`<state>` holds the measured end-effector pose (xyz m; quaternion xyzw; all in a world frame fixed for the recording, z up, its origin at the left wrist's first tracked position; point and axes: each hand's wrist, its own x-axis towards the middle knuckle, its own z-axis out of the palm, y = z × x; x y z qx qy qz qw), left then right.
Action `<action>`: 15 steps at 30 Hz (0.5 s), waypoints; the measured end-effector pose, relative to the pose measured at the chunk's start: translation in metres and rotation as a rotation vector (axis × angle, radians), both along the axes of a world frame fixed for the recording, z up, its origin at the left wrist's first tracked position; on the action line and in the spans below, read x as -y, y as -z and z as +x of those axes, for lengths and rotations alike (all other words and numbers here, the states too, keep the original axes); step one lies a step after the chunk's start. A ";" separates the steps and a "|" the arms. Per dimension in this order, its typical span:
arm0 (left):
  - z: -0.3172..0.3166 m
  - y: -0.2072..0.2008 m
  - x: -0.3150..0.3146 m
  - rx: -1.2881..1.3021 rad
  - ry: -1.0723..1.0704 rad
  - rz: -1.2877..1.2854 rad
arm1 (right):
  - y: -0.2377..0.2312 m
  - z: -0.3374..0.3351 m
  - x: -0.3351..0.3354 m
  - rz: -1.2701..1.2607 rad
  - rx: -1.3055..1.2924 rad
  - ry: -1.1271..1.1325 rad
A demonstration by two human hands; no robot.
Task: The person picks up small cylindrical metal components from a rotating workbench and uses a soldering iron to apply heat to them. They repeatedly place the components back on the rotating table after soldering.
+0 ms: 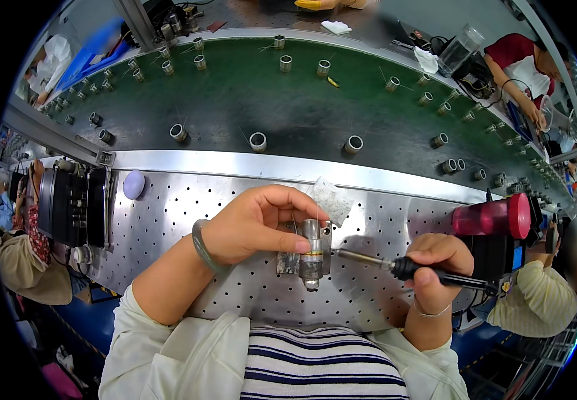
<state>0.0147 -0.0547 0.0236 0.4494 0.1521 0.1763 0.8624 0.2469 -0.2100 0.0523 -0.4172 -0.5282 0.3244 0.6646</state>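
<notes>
My left hand [262, 223] is closed on a small metal cylinder [311, 257] with a yellowish band round its middle. The cylinder lies in a dark metal holder [288, 263] on the perforated metal bench. My right hand [438, 263] grips the black handle of a soldering iron [405, 268]. The iron's tip points left and reaches close to the right side of the cylinder and holder; I cannot tell whether it touches. Just beyond my left fingertips lies a crumpled whitish tissue [332, 199].
Beyond the bench's metal rail [268, 164], a green conveyor belt [235, 100] carries several metal cylinders with thin wires. A pink jar [492, 217] stands at right, a purple oval object [134, 184] at left near a black instrument [68, 207]. Other people sit around.
</notes>
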 end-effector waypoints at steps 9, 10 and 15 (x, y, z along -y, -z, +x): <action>0.003 -0.002 0.001 0.001 -0.023 0.120 | 0.015 0.002 0.000 -0.061 -0.035 -0.009; 0.003 -0.003 0.001 0.000 -0.014 0.135 | 0.016 0.002 0.001 -0.070 -0.038 -0.002; 0.001 -0.003 0.000 -0.005 -0.011 0.173 | 0.021 0.002 -0.002 -0.092 -0.048 -0.028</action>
